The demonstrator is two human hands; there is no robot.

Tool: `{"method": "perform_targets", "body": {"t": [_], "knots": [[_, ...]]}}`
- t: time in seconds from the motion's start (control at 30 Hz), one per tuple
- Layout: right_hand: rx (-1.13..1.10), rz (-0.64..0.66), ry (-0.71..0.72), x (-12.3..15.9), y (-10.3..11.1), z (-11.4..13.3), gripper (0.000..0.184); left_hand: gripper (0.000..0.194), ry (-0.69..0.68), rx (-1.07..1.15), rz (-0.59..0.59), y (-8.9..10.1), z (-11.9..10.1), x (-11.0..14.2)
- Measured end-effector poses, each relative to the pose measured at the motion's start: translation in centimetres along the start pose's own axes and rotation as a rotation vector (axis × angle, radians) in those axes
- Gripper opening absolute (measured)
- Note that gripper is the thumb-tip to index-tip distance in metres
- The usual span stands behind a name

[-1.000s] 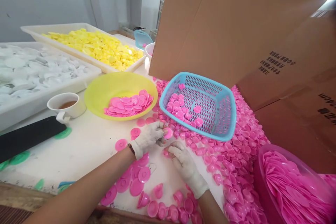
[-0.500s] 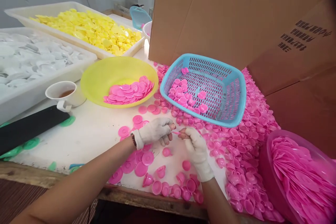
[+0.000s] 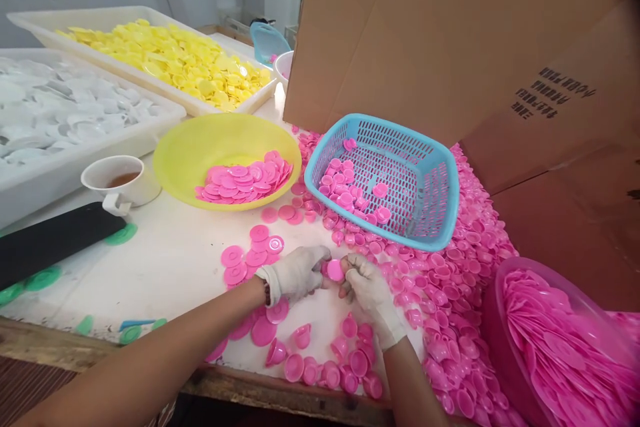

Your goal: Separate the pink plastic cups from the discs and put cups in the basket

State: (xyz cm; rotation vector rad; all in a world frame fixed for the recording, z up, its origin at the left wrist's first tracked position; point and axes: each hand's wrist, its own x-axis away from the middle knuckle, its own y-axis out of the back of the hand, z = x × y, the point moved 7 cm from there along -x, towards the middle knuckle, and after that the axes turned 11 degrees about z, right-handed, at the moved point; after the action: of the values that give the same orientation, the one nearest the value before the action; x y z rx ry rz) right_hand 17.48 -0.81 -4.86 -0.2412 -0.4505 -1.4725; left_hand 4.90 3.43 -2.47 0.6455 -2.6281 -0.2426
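A small pink toy cup (image 3: 335,270) is held up between my two gloved hands, its round mouth turned toward me. My left hand (image 3: 299,273) is closed on the cup's left side with its bare fingertips. The fingers of my right hand (image 3: 369,290) pinch at the cup's right edge; the handle cannot be made out. Below the hands, several loose pink toy cups (image 3: 330,373) lie near the table's front edge. Pink toy saucers (image 3: 263,330) lie flat beside and partly behind my left wrist.
Behind the hands stands a blue basket (image 3: 453,213) holding pink cups. A yellow bowl (image 3: 185,140) contains pink saucers. Pink cups (image 3: 450,280) are heaped at right, beside a pink tub (image 3: 493,320). At left are a mug (image 3: 145,188), a black object (image 3: 55,243) and white trays (image 3: 170,121).
The loose cup that lay beneath my hands is gone from the table, and a cup is now between my fingers. The thin pink piece between my hands no longer shows. The view has shifted slightly.
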Motion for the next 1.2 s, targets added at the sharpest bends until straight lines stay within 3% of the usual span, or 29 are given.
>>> {"method": "perform_targets", "body": {"t": [0.13,0.23,0.43,0.6,0.77,0.9,1.07,1.2], "knots": [[0.106,0.010,0.017,-0.2,-0.9,0.3,0.015,0.014,0.143,0.331,0.056,-0.6,1.3,-0.3],[0.169,0.026,0.020,-0.5,-1.1,0.5,0.014,0.010,0.190,0.400,0.036,-0.9,1.9,-0.7],[0.164,0.190,-0.135,-1.0,-1.4,0.4,0.013,0.004,0.204,0.496,0.040,-0.9,2.0,-1.0],[0.139,0.245,-0.215,-1.1,-1.4,0.0,0.013,0.006,0.259,0.480,0.011,-0.9,2.4,-1.1],[0.171,0.272,-0.220,-1.3,-1.4,0.0,0.013,0.017,0.172,0.442,-0.046,-0.9,2.6,-1.5],[0.117,0.413,-0.270,-1.6,-1.8,0.0,0.018,0.012,0.159,0.379,-0.025,-0.9,2.5,-1.2],[0.078,0.435,-0.294,-1.5,-1.8,0.6,0.024,0.017,0.068,0.095,-0.045,0.1,1.1,-0.8],[0.100,0.453,-0.274,-1.6,-2.3,1.2,0.026,0.016,0.114,0.019,-0.053,0.0,0.9,-1.0]]}}
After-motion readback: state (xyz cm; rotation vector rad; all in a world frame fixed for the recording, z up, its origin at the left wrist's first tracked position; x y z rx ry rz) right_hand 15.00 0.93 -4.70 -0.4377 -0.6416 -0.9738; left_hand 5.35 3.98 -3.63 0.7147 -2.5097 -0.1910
